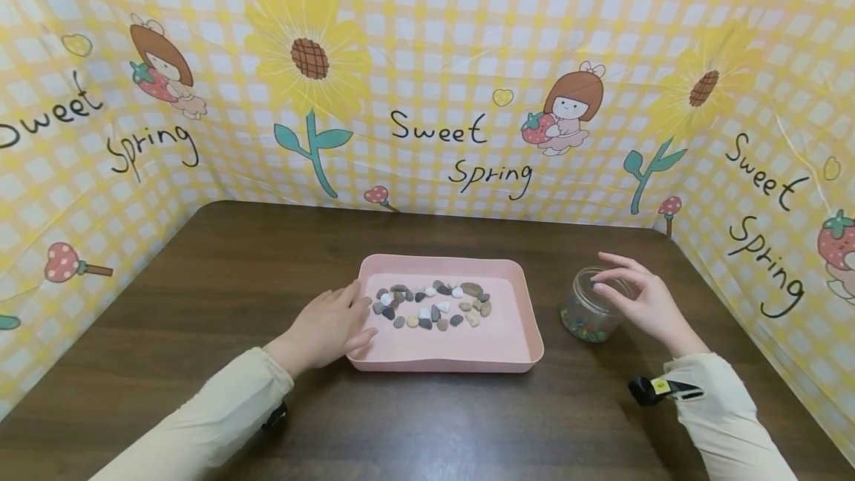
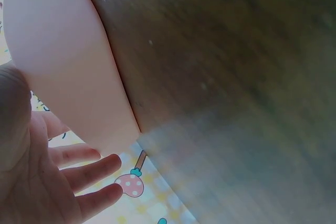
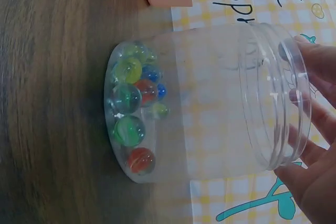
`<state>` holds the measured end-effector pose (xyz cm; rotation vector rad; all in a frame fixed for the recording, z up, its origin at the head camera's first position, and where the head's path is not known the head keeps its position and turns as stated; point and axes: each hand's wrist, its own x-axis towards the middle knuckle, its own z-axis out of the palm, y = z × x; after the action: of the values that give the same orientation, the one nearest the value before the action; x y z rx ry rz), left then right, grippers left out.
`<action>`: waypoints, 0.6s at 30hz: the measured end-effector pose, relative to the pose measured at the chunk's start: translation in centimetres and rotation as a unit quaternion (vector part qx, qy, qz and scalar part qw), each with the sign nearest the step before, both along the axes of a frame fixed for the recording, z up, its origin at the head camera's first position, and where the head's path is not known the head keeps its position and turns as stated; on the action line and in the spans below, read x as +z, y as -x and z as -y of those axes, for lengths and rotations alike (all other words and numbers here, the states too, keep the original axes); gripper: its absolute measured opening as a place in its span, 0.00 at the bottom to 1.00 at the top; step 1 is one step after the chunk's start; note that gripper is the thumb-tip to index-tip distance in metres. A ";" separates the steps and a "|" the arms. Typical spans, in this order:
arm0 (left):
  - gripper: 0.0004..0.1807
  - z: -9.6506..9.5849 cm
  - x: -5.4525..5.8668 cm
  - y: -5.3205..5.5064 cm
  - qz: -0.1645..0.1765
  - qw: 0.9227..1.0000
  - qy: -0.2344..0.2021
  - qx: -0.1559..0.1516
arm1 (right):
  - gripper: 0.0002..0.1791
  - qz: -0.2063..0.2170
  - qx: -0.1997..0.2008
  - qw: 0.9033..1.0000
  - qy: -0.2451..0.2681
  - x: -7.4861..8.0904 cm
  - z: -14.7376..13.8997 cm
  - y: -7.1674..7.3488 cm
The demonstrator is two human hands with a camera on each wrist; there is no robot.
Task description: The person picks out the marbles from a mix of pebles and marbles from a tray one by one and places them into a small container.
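Note:
In the head view my left hand (image 1: 327, 326) rests at the left rim of a pink tray (image 1: 494, 344), its fingers spread and fairly straight. The left wrist view shows those fingers (image 2: 92, 177) beside the tray's outer wall. Inside the tray, small pebbles (image 1: 425, 324), grey, brown and white, lie in a ring-like outline. My right hand (image 1: 644, 303) is over the mouth of a clear jar (image 1: 588, 310), pinching a small dark marble (image 1: 594, 282) between thumb and finger. Glass marbles (image 3: 129, 131) in green, red, yellow and blue lie at the jar's bottom.
The tray and jar stand on a dark wooden table (image 1: 427, 429), the jar to the right of the tray. A yellow checked cloth (image 1: 427, 80) with sunflowers and lettering rises behind the table and along both sides.

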<state>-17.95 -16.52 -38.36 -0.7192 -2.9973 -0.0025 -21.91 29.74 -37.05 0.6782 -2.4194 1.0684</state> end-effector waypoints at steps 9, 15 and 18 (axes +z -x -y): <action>0.30 0.0 0.1 0.0 0.003 1.000 0.006 -0.003 | 0.05 0.042 -0.039 0.997 -0.056 0.0 -0.2 -0.2; 0.30 -0.1 0.3 0.0 0.008 1.000 0.004 0.000 | 0.08 0.069 -0.051 0.992 -0.089 0.1 -0.1 -0.2; 0.30 -0.1 0.2 0.0 0.008 1.000 0.003 0.003 | 0.08 0.074 -0.050 0.992 -0.086 0.1 -0.2 -0.2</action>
<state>-17.90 -16.41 -38.14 -0.7159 -3.0164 0.0021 -21.71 29.93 -36.99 0.5404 -2.6672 0.9060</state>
